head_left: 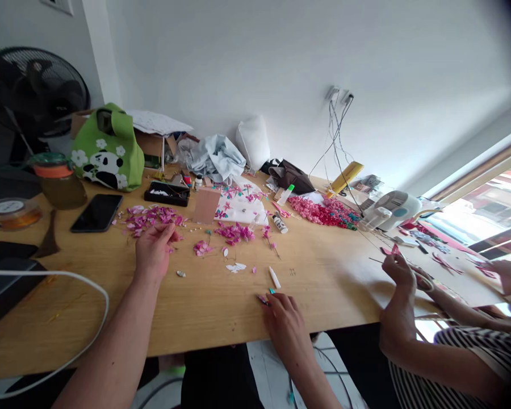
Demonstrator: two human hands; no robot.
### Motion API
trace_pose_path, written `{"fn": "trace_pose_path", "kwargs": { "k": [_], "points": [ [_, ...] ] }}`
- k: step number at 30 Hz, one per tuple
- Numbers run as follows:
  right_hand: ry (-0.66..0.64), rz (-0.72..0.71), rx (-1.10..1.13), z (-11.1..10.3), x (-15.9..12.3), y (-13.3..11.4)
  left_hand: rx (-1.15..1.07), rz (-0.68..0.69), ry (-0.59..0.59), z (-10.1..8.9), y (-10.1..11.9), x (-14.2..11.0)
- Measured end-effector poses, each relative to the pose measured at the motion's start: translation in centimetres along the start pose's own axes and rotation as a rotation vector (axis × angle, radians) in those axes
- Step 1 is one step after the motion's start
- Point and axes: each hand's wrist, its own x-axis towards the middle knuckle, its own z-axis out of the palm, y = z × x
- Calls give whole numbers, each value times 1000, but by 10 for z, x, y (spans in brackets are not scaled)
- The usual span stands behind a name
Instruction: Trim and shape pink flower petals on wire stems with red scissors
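Observation:
My left hand [152, 250] is closed in a pinch at the near edge of a pile of magenta petals [147, 218]. Bits of pink show beside its fingertips, but what is between them is hidden. Near the front edge of the table my right hand [284, 318] is closed around a small slim dark object [262, 299], mostly covered by the fingers. A teal piece [272, 291] shows by its knuckles. Just beyond lies a white tube [275, 277]. Between the hands are white cut-out shapes [235, 267], a pink flower cluster [202, 247] and more magenta flowers [235, 233].
A phone [97, 213], a jar [59, 184] and a green panda bag [108, 153] stand left. A white cable [106, 301] loops over the front left. A black tray [167, 194] and small bottle [280, 223] lie farther back. At right, a co-worker's hands [400, 272] hold pink pieces.

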Motion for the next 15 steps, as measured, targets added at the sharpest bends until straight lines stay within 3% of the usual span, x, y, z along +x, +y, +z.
{"fn": "trace_pose_path", "kwargs": {
  "k": [3,6,8,11,15],
  "points": [
    [112,-4,112,-10,-41,-9,-11,3,-13,1,-2,-1],
    [-59,-105,190,5,-77,-27,-21,35,-44,2,-3,-1],
    [-165,-44,210,25,-92,-36,-23,54,-52,2,-4,-1],
    [-237,138,103,59,-95,-41,-11,66,-50,1,-4,-1],
    [-338,183,-24,83,-83,-40,27,47,-51,1,-4,-1]
  ]
}}
